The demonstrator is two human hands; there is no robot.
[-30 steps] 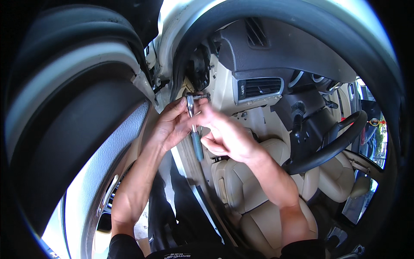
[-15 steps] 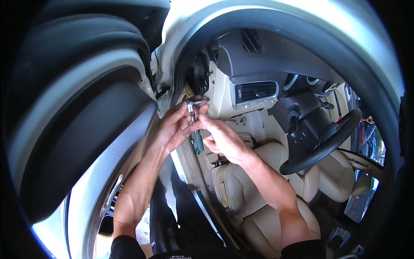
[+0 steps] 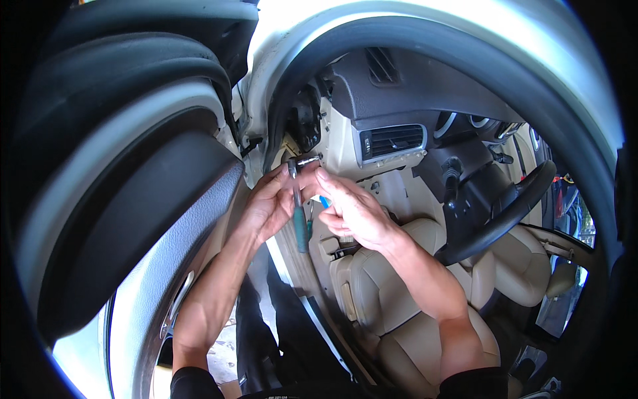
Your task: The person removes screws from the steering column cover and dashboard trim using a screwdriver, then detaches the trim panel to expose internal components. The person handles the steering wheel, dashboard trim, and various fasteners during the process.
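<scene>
A ratchet wrench (image 3: pixel 299 216) with a chrome head and a green handle is in my left hand (image 3: pixel 264 203), which grips it near the head. Its handle points down toward the door sill. From the head, a silver socket piece (image 3: pixel 307 160) reaches right to the edge of the beige dashboard end (image 3: pixel 339 143); whether it sits on a fastener is too small to tell. My right hand (image 3: pixel 359 213) is just right of the wrench, fingers curled and tips close below the socket piece. What lies between those fingers is hidden. Fingers behind the wrench are blurred.
The open car door (image 3: pixel 133 179) stands on my left. To the right are an air vent (image 3: pixel 394 141), the steering wheel (image 3: pixel 495 229) and a beige seat (image 3: pixel 392 282). The dark door-frame seal (image 3: pixel 425 33) arches over the top. A door sill (image 3: pixel 296 266) runs below my hands.
My right hand has shifted a little right, off the wrench handle it overlapped. More of the green handle now shows, hanging lower. My left hand keeps its hold near the head.
</scene>
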